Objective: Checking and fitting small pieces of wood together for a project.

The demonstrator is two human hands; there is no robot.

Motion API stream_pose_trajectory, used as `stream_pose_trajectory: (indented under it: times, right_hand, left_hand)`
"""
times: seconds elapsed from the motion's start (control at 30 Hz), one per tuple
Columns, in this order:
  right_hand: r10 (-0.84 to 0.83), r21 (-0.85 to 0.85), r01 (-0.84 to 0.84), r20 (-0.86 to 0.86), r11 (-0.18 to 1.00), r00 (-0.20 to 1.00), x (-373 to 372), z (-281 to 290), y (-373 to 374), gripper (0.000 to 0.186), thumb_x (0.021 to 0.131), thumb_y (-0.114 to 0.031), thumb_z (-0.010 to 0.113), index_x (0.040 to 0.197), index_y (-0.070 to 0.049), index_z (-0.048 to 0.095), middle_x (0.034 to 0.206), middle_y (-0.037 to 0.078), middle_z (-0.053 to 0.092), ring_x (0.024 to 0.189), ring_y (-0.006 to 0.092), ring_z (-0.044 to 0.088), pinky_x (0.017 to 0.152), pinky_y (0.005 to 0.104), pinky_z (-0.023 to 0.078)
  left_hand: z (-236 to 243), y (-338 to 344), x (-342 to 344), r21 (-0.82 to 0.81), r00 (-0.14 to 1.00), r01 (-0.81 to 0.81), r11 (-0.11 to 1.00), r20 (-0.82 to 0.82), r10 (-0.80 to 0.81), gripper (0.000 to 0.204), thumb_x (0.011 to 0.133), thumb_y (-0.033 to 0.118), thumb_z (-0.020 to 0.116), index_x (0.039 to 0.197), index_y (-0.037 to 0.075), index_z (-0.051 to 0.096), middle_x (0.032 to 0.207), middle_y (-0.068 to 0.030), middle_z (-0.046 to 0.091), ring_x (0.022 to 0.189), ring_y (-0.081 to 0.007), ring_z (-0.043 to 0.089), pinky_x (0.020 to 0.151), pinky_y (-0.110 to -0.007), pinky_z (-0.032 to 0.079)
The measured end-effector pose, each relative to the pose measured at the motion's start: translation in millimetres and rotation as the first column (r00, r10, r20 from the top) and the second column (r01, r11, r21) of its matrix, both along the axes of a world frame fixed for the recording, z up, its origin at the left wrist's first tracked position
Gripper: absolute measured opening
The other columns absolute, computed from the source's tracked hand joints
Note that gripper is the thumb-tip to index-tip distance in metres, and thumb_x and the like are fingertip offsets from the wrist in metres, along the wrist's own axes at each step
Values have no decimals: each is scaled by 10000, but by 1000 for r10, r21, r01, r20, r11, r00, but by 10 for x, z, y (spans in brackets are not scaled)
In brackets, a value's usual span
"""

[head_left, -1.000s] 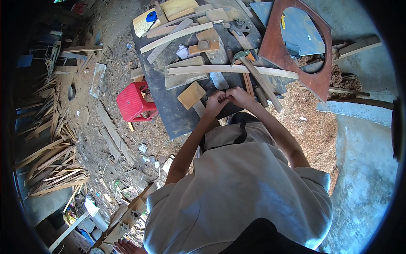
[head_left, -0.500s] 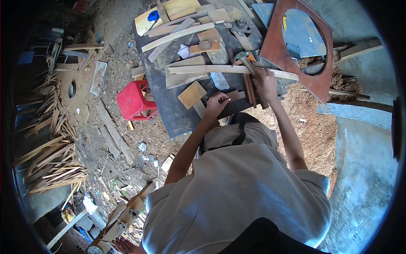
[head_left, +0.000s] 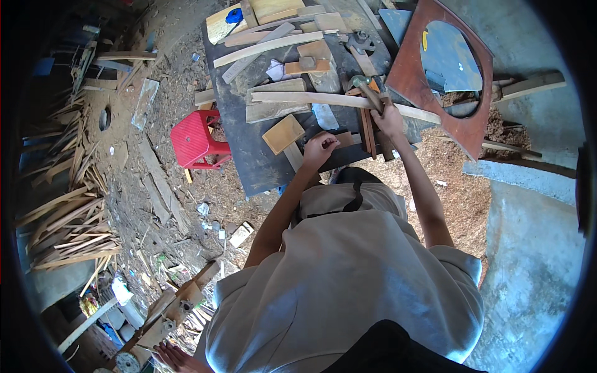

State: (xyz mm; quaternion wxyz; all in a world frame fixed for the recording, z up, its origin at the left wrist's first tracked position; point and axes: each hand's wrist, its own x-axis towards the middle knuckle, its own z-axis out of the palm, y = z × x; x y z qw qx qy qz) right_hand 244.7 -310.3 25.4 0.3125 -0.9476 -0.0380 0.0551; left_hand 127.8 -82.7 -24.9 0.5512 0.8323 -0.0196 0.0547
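Observation:
My left hand (head_left: 319, 151) is at the near edge of the dark worktable (head_left: 255, 168), thumb and fingertips pinched together; whatever small thing they hold is too small to name. Beside it lie a square wooden block (head_left: 283, 134) and a short brown wood piece (head_left: 344, 139). My right hand (head_left: 389, 119) is closed around a brown wooden bar (head_left: 371, 97), which slants over a long pale curved strip (head_left: 311, 98). Close by are two reddish-brown slats (head_left: 367, 132). Near the bar's far end sits a tool with green and orange parts, partly covered.
Wood offcuts, a blue tape measure (head_left: 234, 16) and crumpled white paper (head_left: 275, 70) lie farther back. A reddish panel with an oval opening (head_left: 407, 74) leans at the right. Left stands a red stool (head_left: 198, 138). Another person's hand (head_left: 177, 359) shows at lower left.
My right hand has shifted slightly away from me along the bar and shows sharper. My left hand keeps its pinch in nearly the same place. The view has turned a little.

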Motion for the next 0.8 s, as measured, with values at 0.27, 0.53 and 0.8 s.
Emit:
stream_pose_trajectory:
  times: [0.27,0.53,0.8]
  right_hand:
    - [139,176,-130,-37,976,990,-554,656,-21,258,791,-175,671,971,0,610,753,200,631,720,351,661,659,407,495]
    - [345,185,-312,-189,932,919,-1168,527,-81,159,755,-106,683,886,-29,637,782,196,645,727,386,637,651,443,487]
    - [312,180,-277,-217,944,925,-1238,330,-48,132,769,-91,665,828,3,592,681,203,595,671,373,621,627,432,475]
  left_hand:
    - [29,10,-22,-7,1000,-10,1000,-13,10,145,757,106,753,836,34,655,763,-65,630,650,-151,597,614,-278,487]
    - [-29,36,-12,-21,1000,10,1000,6,-10,147,745,78,745,850,34,652,768,-77,628,658,-181,613,615,-293,498]
    - [8,20,-31,23,1000,0,1000,18,0,165,729,63,747,859,34,651,775,-79,635,665,-188,621,613,-297,500]
